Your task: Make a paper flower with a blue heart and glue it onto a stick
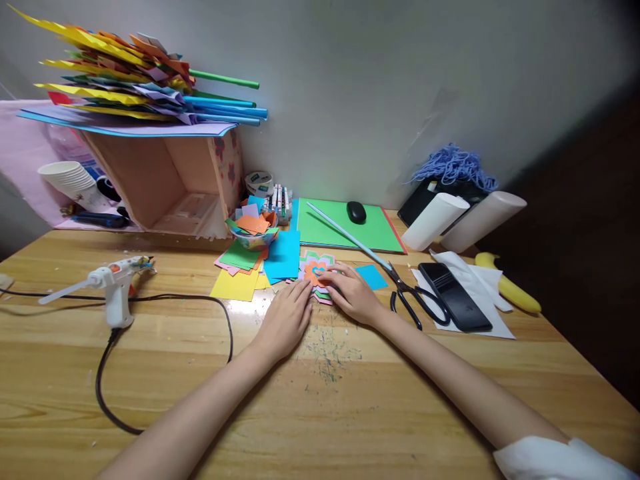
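Observation:
A layered paper flower [315,268] in orange, pink and green, with blue at its centre, lies flat on the table. My left hand [287,313] rests flat at its lower left edge, fingers stretched out and empty. My right hand [353,291] lies over its right side, fingers apart and bent, fingertips touching the orange layer near the blue centre. Part of the flower is covered by my hands. Just right of my right hand are a blue paper square [373,277] and black-handled scissors [407,293], with a light blue paper stick [345,232] reaching to the blades.
On the left stands a white glue gun [117,293] with its black cable [103,380] looping forward. Coloured paper sheets [235,283] and a bowl of scraps [253,233] sit behind my left hand. A phone [455,297] and banana [517,293] lie at right.

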Demonstrator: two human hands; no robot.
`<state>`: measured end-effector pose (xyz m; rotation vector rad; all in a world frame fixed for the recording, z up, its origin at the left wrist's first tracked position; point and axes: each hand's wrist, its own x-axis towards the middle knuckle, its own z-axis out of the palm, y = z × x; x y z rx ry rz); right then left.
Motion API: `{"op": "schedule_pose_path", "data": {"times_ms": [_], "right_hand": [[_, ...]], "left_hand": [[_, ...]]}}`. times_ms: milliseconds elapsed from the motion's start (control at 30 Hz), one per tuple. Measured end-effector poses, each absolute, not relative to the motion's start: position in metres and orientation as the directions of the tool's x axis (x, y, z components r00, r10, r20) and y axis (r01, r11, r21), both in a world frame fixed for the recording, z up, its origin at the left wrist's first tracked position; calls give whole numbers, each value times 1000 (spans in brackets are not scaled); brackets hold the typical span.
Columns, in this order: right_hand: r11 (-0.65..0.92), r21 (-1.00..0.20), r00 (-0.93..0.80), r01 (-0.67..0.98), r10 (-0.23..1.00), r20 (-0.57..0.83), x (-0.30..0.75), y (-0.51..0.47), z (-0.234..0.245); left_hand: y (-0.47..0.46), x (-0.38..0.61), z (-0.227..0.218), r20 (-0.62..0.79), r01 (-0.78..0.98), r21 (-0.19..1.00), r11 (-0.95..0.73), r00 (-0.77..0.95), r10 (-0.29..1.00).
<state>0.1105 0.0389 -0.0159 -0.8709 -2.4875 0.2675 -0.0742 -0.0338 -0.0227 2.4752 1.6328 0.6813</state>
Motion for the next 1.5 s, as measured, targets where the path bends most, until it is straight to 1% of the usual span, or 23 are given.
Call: {"op": "schedule_pose_path", "data": {"times_ms": [133,300,700,933,1267,1500], "right_hand": [[760,-358,-675,543,648,353,113,42,-13],[780,-343,-695,524,624,357,115,46,-16],[770,-349,-682,533,636,362,119,44,-18],[758,-325,-673,565,651,350,117,43,-19],[808,-215,-718,548,587,376,113,42,-21],[790,-232,-692,568,610,386,109,36,-20]], "left_hand": [[-34,-74,-23,325,843,327,-427,324,889],[-34,-74,-23,344,836,339,-431,316,884],[-35,-75,-24,325,840,342,-420,314,892],[-34,-75,-25,333,841,337,-423,313,889],[-34,-74,-24,330,846,329,-419,313,891],[-34,-75,-25,335,841,337,-423,313,889]]}}
